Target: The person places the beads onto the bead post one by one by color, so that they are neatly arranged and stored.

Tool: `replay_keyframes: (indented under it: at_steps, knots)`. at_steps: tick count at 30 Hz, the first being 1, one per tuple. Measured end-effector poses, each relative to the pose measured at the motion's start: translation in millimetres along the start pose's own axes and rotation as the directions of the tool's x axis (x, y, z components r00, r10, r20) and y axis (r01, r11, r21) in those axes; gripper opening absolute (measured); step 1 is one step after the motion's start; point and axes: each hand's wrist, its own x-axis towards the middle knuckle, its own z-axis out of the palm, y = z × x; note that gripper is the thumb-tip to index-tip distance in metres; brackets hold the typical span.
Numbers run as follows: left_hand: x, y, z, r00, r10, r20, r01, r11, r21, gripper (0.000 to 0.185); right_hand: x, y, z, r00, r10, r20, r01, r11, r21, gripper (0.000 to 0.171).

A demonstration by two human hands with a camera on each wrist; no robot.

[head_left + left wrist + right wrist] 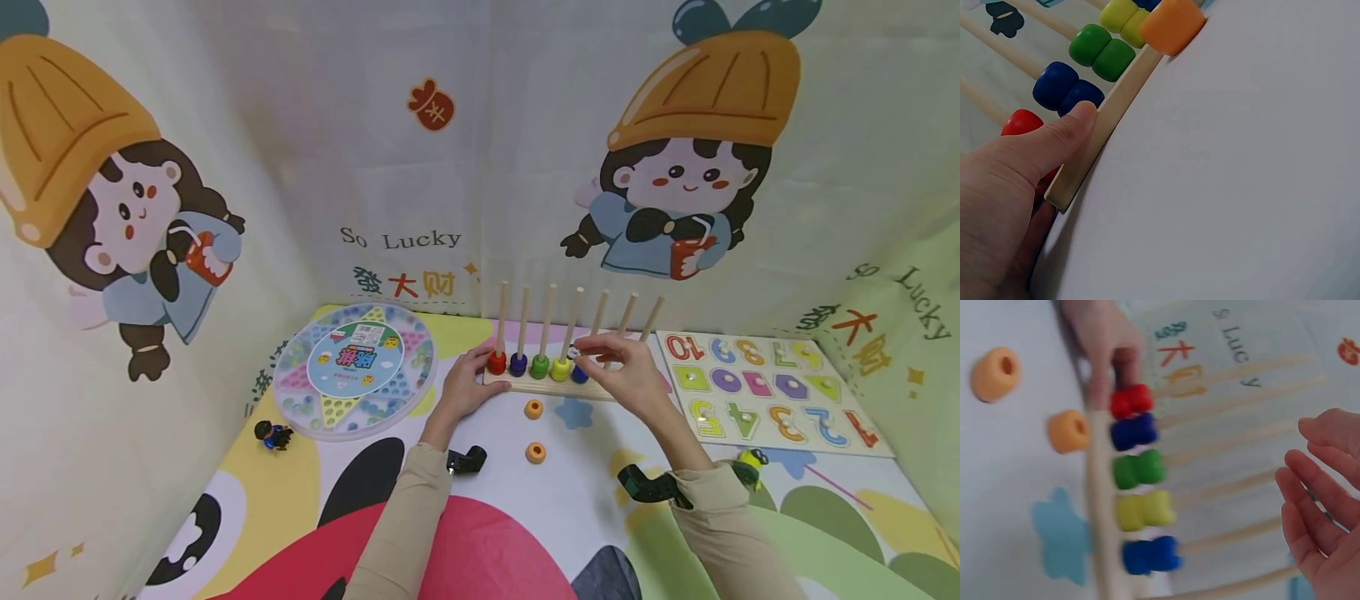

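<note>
A: Head view — left hand [467, 385] grips the peg rack [551, 385] at its red-bead end; right hand [628, 371] hovers, fingers loose, over the rack's blue bead [580, 372].

B: Left wrist view — thumb [1054, 140] presses the rack's base edge.

A: Right wrist view — right fingers [1316, 519] relaxed, holding nothing, beside the pegs.

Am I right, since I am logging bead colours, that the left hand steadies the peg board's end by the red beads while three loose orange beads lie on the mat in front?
Not quite: two orange beads lie loose on the mat, not three, as the head view shows. The rest holds: the left hand steadies the peg board at its end by the red beads.
</note>
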Motion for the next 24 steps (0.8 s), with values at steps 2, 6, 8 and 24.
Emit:
replay_keyframes:
  at_steps: [2,6,8,24]
  knots:
    - [0.6,0.2,-0.2,1.0,-0.001,-0.002,0.001,1.0,-0.001,0.066,-4.2,6.9,9.6,1.0,0.016,0.025,-0.018,0.999,0.046,0.023]
    - [1.5,-0.9,0.4,1.0,0.0,0.001,0.0,1.0,0.001,0.066,-14.9,21.0,28.3,0.997,0.062,0.056,-0.068,0.992,0.109,0.024]
    - [1.5,-2.3,0.9,1.0,-0.004,0.006,0.004,1.0,0.01,0.067,-19.9,28.1,38.1,0.994,0.079,0.072,-0.087,0.989,0.118,0.024]
    - [0.4,0.1,1.5,1.0,-0.022,0.008,0.022,1.0,0.003,0.067,-37.2,50.9,77.3,0.972,0.105,0.212,-0.124,0.989,0.078,0.028]
